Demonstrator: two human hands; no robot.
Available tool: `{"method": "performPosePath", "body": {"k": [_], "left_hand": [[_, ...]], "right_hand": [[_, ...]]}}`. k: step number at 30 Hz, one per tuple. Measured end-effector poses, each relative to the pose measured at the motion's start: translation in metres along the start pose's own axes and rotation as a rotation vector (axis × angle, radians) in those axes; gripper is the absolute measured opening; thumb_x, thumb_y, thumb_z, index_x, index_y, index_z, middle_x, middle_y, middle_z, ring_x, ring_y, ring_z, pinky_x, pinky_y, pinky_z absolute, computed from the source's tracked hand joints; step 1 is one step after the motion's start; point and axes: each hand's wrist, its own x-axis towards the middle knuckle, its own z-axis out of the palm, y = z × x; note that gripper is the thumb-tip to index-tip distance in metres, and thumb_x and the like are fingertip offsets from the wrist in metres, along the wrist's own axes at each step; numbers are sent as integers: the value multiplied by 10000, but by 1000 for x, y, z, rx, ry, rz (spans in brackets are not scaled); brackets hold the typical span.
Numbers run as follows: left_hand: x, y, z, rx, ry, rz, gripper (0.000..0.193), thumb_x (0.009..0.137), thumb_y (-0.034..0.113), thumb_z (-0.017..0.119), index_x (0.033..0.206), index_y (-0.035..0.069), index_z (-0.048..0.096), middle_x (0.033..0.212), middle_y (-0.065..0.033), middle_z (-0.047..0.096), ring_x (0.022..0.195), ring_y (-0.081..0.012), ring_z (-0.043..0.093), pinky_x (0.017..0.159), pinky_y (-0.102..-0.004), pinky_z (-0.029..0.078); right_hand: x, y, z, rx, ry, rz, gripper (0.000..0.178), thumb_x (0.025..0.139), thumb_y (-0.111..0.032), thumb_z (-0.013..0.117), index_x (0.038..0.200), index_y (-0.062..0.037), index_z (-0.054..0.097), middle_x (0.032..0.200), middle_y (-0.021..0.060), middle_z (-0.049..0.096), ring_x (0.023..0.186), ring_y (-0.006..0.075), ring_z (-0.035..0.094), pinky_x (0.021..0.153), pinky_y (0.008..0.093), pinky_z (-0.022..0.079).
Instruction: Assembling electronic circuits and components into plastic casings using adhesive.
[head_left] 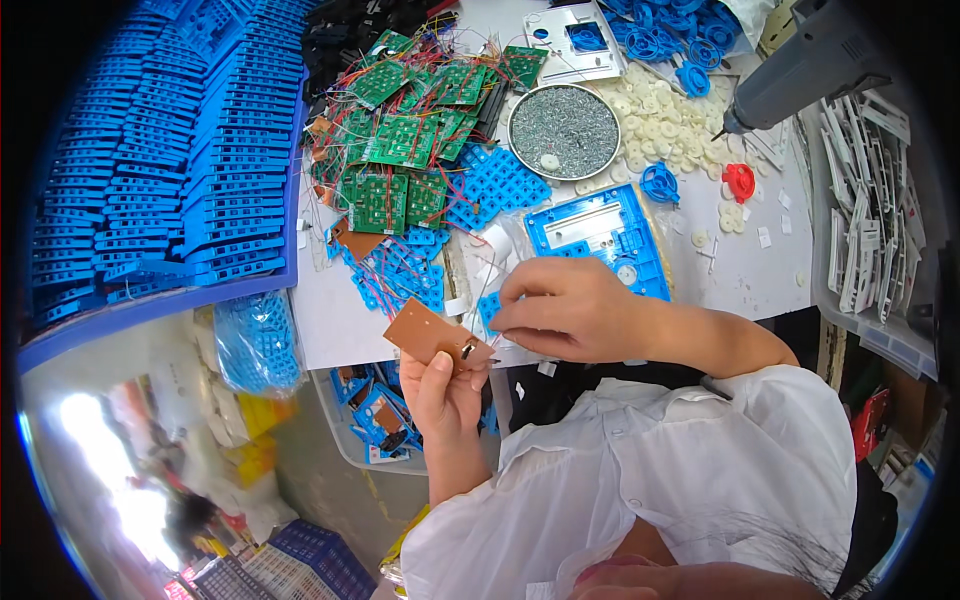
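My left hand (pixel 445 400) grips a small brown circuit board (pixel 418 330) over the table's front edge, thumb on top. A small dark metallic part sits near the board's right end. Close to that end, my right hand (pixel 560 310) has its fingers pinched together; what they hold is hidden. Thin pale wires (pixel 488 275) run up from the board beside those fingers. A blue piece (pixel 488 312) shows just left of the right fingertips. Beyond the right hand lies an open blue plastic housing (pixel 598 238) with a pale panel inside.
Green circuit boards (pixel 405 138) with tangled wires pile up behind blue keypads (pixel 495 185). A round tray (pixel 513 125) holds small metal screws. Cream plastic wheels (pixel 660 125) lie near a grey power screwdriver (pixel 805 70). Crates of blue housings (pixel 215 150) and white parts (pixel 860 200) flank the table.
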Motion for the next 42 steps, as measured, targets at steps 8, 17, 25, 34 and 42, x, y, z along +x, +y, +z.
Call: {"method": "performPosePath", "body": {"k": [8, 17, 25, 34, 42], "left_hand": [[7, -4, -4, -51, -16, 17, 361, 965, 141, 613, 1290, 34, 497, 1128, -149, 625, 1000, -241, 631, 647, -296, 549], [8, -6, -12, -84, -110, 48, 320, 988, 134, 577, 1291, 59, 510, 1116, -113, 620, 1006, -199, 594, 609, -289, 498], [4, -3, -7, -67, -14, 107, 348, 991, 106, 557, 1332, 80, 493, 1152, -96, 610, 1005, -188, 588, 603, -284, 475], [13, -8, -5, 28, -2, 341, 535, 1004, 103, 543, 1499, 35, 353, 1423, -304, 508, 1298, -427, 560, 704, -377, 642], [12, -8, -1, -31, -135, 267, 419, 1017, 72, 509, 1392, -73, 394, 1284, -363, 586, 1077, -486, 679, 748, -474, 669]], "right_hand": [[-4, -2, 1, 117, -10, 79, 203, 819, -64, 752, 1014, -102, 710, 851, 62, 670, 734, 238, 681, 621, 348, 541], [12, -13, -4, -214, -200, 72, 123, 789, -158, 771, 846, -111, 672, 989, 69, 688, 847, 223, 668, 657, 346, 532], [19, 0, 1, -207, 65, -138, 155, 796, -173, 777, 797, -87, 649, 1348, 87, 632, 925, 294, 616, 753, 381, 542], [14, -3, 0, 129, -222, 13, 130, 926, -190, 688, 911, -66, 651, 1332, 105, 656, 883, 304, 630, 696, 411, 527], [8, -9, -18, 122, -365, 157, 162, 963, -232, 652, 992, -75, 622, 933, 121, 675, 750, 353, 658, 637, 445, 525]]}}
